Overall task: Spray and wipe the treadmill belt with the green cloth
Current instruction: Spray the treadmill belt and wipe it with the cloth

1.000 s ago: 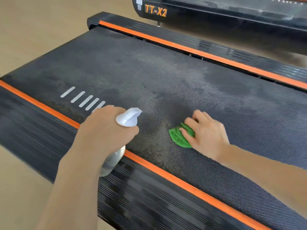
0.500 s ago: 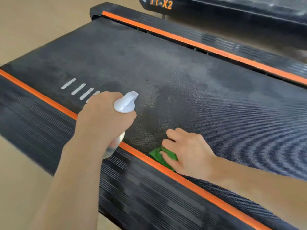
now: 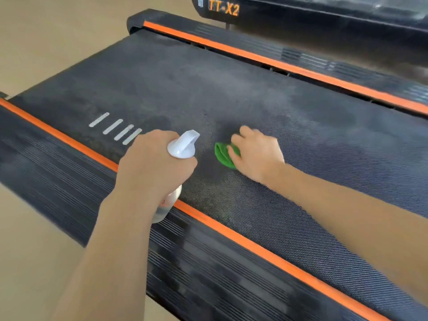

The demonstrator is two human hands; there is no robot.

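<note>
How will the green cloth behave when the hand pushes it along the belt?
The green cloth looks soft and floppy: it lies bunched in folds under the right hand. It probably drags rather than glides, since the treadmill belt is textured and looks damp.

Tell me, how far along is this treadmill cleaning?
Midway, it seems. Done: the treadmill belt shows darker, damp-looking patches around the hands, so some spray appears to be on. In hand: the right hand presses the green cloth on the belt, while the left hand grips the spray bottle. Left: the greyish, dusty-looking stretch on the right looks unwiped.
</note>
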